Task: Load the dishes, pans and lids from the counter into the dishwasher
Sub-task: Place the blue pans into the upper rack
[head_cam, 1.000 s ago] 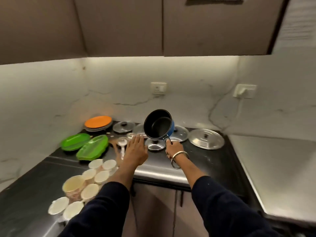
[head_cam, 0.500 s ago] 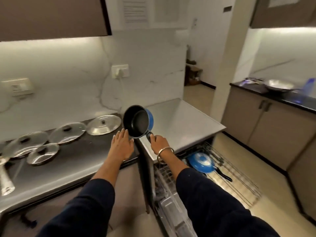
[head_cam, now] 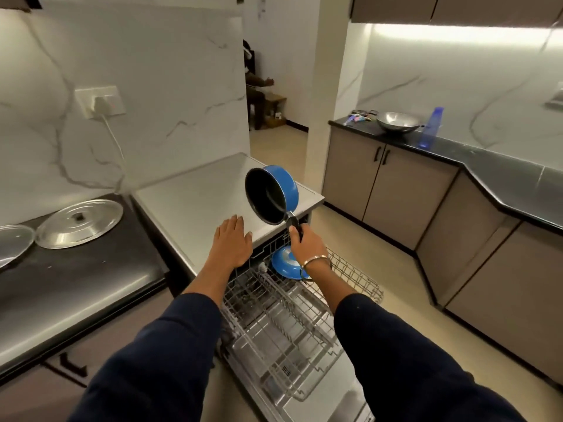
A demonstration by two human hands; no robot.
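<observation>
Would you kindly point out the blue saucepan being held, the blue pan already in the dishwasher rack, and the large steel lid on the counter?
blue saucepan (head_cam: 288,186): head view, on its blue outer wall.
blue pan (head_cam: 284,264): head view, on its upturned base.
large steel lid (head_cam: 91,222): head view, right of its knob.

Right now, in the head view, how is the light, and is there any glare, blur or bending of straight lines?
Head view: warm strip light under the far cabinets glares on the wall; the steel lid and dishwasher top shine softly; the blue pan in the right hand is sharp; wide-angle lens bends the counter edges; left hand casts little shadow.
</observation>
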